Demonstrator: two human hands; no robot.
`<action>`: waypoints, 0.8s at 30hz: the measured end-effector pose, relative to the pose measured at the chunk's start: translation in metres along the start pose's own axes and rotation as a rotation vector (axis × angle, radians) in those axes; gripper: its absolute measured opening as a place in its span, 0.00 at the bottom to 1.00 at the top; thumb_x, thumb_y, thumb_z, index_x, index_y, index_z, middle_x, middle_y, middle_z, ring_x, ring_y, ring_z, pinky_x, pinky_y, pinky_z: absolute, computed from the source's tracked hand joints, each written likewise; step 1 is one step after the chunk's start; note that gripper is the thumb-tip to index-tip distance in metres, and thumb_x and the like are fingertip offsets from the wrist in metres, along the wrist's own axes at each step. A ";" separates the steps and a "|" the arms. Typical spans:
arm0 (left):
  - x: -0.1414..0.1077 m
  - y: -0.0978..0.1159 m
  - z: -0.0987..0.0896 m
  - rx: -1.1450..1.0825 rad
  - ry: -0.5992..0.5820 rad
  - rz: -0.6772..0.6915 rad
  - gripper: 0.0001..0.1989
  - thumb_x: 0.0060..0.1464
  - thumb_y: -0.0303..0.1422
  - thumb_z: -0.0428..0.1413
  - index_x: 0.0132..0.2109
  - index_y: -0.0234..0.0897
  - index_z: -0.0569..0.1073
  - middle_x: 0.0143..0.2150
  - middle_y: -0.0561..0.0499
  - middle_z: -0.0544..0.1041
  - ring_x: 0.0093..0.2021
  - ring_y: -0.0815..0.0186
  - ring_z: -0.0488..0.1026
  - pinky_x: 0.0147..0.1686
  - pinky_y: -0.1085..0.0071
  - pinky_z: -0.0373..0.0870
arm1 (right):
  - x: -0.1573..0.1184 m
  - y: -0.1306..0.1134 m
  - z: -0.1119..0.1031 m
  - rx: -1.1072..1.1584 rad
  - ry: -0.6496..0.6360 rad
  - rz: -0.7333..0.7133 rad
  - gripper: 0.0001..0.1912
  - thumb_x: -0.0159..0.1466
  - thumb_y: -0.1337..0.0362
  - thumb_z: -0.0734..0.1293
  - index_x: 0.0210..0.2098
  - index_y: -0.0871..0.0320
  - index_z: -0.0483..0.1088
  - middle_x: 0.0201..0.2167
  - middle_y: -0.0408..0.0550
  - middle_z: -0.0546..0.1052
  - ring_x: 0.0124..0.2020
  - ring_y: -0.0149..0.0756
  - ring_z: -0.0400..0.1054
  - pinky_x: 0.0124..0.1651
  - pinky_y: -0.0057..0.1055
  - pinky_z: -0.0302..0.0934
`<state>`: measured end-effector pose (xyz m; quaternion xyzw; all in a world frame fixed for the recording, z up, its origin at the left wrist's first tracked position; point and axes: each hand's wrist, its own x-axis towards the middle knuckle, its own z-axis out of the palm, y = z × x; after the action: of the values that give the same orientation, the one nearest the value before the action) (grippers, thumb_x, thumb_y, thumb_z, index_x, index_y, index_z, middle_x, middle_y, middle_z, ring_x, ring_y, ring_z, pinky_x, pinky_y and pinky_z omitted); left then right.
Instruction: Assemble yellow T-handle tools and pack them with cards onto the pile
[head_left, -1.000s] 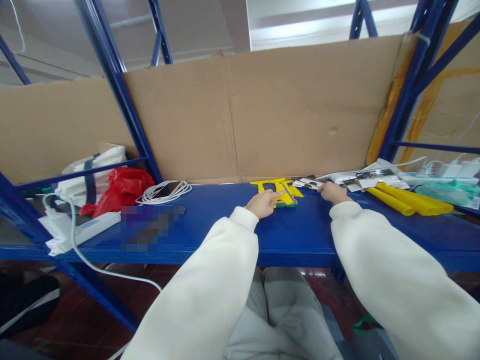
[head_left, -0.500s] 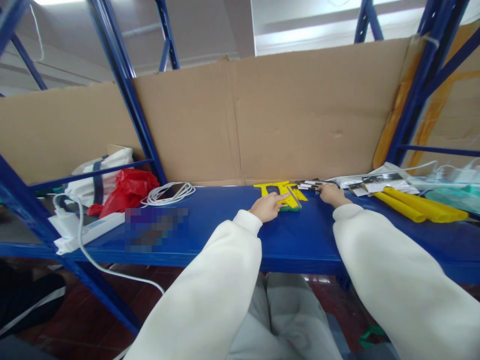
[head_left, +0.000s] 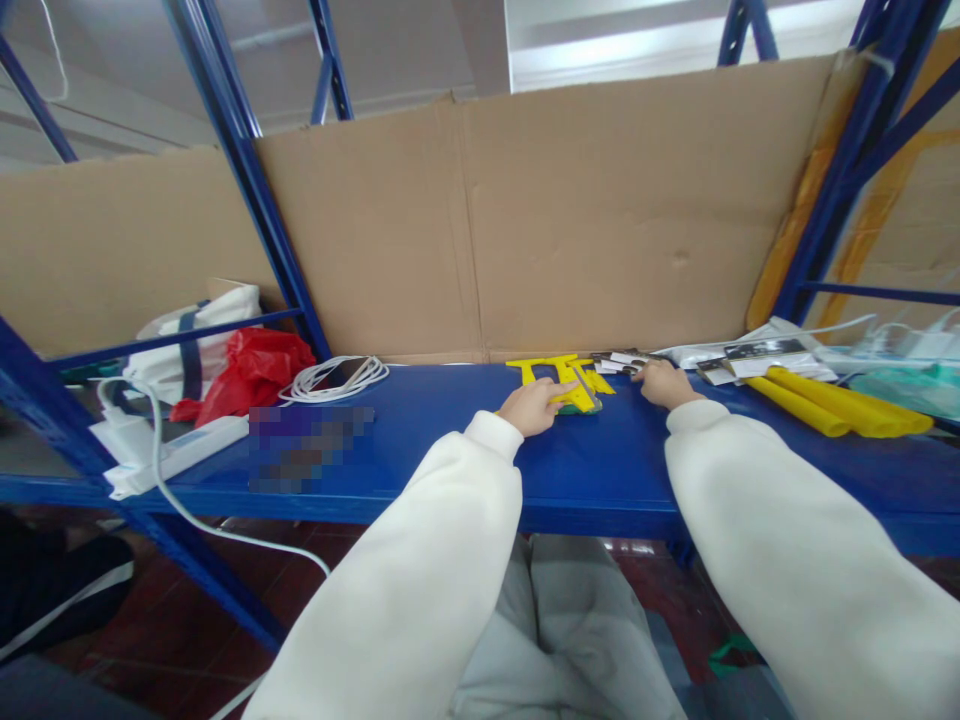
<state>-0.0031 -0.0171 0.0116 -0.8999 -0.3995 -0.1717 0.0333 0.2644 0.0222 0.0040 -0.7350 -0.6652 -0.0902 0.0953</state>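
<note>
My left hand [head_left: 529, 406] has its index finger stretched along a yellow scraper [head_left: 577, 392] with a green edge, the other fingers curled at its near side. More flat yellow scrapers [head_left: 540, 366] lie just behind it on the blue shelf, partly overlapping. To the right, my right hand [head_left: 664, 384] is closed at the near end of a small pile of dark and white slim pieces [head_left: 621, 362] by the cardboard. Its fingertips touch the pile; what lies between them is too small to make out.
Yellow tubes [head_left: 832, 400] and flat packets [head_left: 772, 358] lie at the right. At the left are a coiled white cable [head_left: 337, 380], a red plastic bag [head_left: 259, 370] and a white power strip [head_left: 187, 450]. A cardboard sheet [head_left: 600, 220] backs the blue shelf [head_left: 435, 470]; blue posts [head_left: 277, 220] flank it.
The view has tilted slightly, so the shelf sits a little higher in the picture. Both hands keep nearly the same places at the scrapers and the pile.
</note>
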 end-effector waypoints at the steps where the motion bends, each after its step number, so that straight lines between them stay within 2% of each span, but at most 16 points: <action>1: 0.000 0.000 0.000 0.003 -0.001 0.002 0.26 0.62 0.29 0.50 0.66 0.47 0.65 0.49 0.47 0.75 0.49 0.62 0.74 0.49 0.70 0.69 | -0.002 -0.001 -0.001 -0.002 -0.001 -0.004 0.21 0.60 0.73 0.61 0.47 0.56 0.78 0.57 0.58 0.72 0.61 0.51 0.62 0.59 0.47 0.58; 4: 0.000 0.000 0.000 0.011 -0.004 0.010 0.26 0.62 0.29 0.50 0.66 0.47 0.64 0.48 0.47 0.75 0.48 0.62 0.74 0.49 0.70 0.69 | -0.005 -0.005 -0.004 0.010 -0.004 0.008 0.18 0.62 0.72 0.60 0.44 0.59 0.79 0.55 0.61 0.73 0.60 0.52 0.63 0.58 0.46 0.60; 7: 0.000 0.001 0.000 0.012 -0.007 0.009 0.26 0.62 0.29 0.50 0.66 0.47 0.65 0.47 0.47 0.75 0.48 0.62 0.74 0.49 0.70 0.69 | -0.005 -0.007 -0.005 0.078 -0.013 0.059 0.16 0.63 0.71 0.60 0.40 0.61 0.79 0.48 0.61 0.77 0.54 0.51 0.69 0.53 0.41 0.64; 10: -0.001 0.001 -0.002 0.011 -0.009 0.007 0.25 0.62 0.30 0.51 0.65 0.47 0.67 0.48 0.47 0.75 0.48 0.62 0.74 0.49 0.69 0.69 | -0.003 -0.006 -0.005 0.127 0.023 0.079 0.13 0.62 0.70 0.61 0.37 0.60 0.79 0.44 0.59 0.79 0.49 0.48 0.73 0.49 0.37 0.66; 15: -0.003 0.003 -0.004 0.001 -0.006 0.014 0.24 0.61 0.29 0.53 0.64 0.46 0.69 0.48 0.47 0.76 0.48 0.61 0.75 0.50 0.69 0.69 | -0.002 -0.004 -0.003 0.109 0.043 0.085 0.10 0.60 0.68 0.64 0.34 0.57 0.79 0.43 0.57 0.80 0.48 0.47 0.73 0.48 0.37 0.66; 20: -0.003 0.004 -0.006 -0.034 -0.006 0.026 0.21 0.59 0.28 0.55 0.59 0.45 0.74 0.47 0.48 0.77 0.47 0.61 0.75 0.49 0.69 0.70 | 0.003 -0.005 -0.001 0.207 -0.001 0.088 0.06 0.57 0.69 0.67 0.27 0.57 0.77 0.31 0.51 0.80 0.37 0.41 0.76 0.40 0.31 0.67; 24: -0.004 0.005 -0.006 -0.031 -0.017 0.029 0.20 0.59 0.28 0.55 0.57 0.44 0.76 0.47 0.48 0.78 0.47 0.62 0.76 0.48 0.69 0.71 | 0.004 -0.006 -0.001 0.338 -0.045 0.077 0.09 0.54 0.71 0.68 0.19 0.58 0.72 0.21 0.48 0.76 0.30 0.38 0.74 0.35 0.28 0.67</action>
<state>-0.0033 -0.0246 0.0164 -0.9074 -0.3842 -0.1696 0.0185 0.2585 0.0265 0.0062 -0.7352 -0.6443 0.0431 0.2062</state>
